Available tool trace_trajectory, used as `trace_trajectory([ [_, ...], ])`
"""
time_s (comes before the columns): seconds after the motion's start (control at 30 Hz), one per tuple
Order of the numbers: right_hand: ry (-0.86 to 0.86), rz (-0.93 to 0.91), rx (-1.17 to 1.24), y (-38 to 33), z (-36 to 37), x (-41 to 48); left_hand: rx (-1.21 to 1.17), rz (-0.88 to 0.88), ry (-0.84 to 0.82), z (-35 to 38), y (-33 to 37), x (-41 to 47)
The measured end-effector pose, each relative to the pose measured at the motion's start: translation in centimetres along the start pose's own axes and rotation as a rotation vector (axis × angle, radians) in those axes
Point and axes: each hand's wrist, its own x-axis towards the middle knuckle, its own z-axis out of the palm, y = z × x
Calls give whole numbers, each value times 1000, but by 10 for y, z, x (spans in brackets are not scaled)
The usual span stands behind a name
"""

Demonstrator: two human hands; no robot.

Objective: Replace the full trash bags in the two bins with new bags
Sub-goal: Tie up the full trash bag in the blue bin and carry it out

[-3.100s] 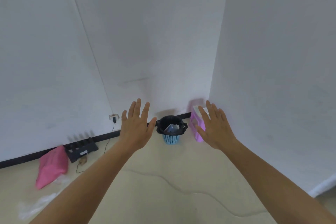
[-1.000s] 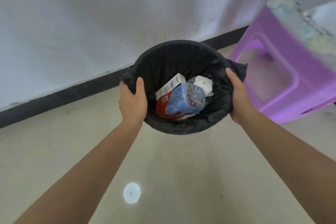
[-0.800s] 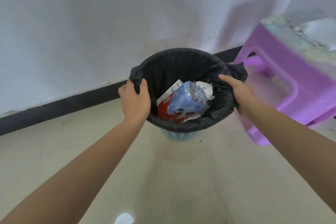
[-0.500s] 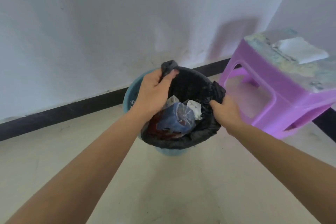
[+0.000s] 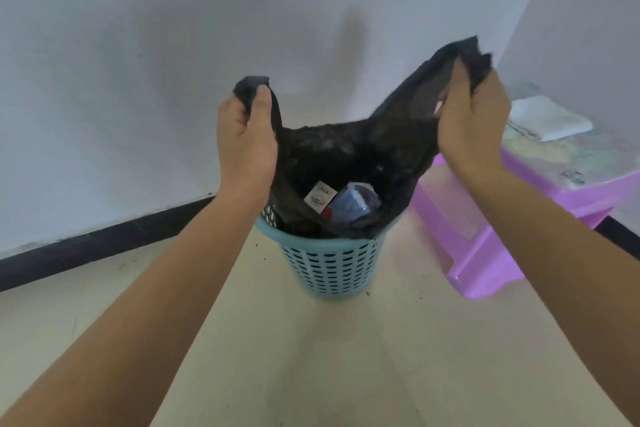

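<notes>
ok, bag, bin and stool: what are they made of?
Bag: thin black plastic film, seemingly; it crumples and sags. Bin: light blue moulded plastic, slotted wall, dull finish. Stool: purple moulded plastic, probably; smooth, slight sheen.

Soft, cool, even light is seen across the frame. A faint upright shadow is cast on the wall (image 5: 349,45) at upper centre. The black bag (image 5: 346,156) is rendered almost without detail, and its upper-right edge is smeared by motion blur. The forearms (image 5: 156,305) are stretched by wide-angle distortion towards the bottom corners.
</notes>
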Motion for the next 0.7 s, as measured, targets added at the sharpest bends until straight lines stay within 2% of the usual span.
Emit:
trace_trajectory([
  [0.13, 18, 193, 495, -26, -7, 18, -187, -120, -9, -5, 14, 14],
  [0.23, -48, 185, 630, -26, -10, 23, -291, -130, -43, -9, 19, 19],
  [0.27, -87, 148, 595, -22, -9, 24, -261, -112, -54, -10, 16, 20],
  [0.4, -189, 90, 235, 12, -5, -3, 128, -12, -76, -13, -18, 9],
  [0.47, -254, 82, 124, 36, -4, -20, 211, -23, -102, -20, -41, -2],
  [0.53, -298, 96, -90, 55, -5, -36, 275, -9, -132, -27, -62, -14],
  [0.6, -251, 104, -239, 69, -4, -53, 332, -6, -166, -32, -82, -22],
  [0.7, -203, 173, -326, 82, 0, -72, 384, -43, -280, -35, -103, -26],
])
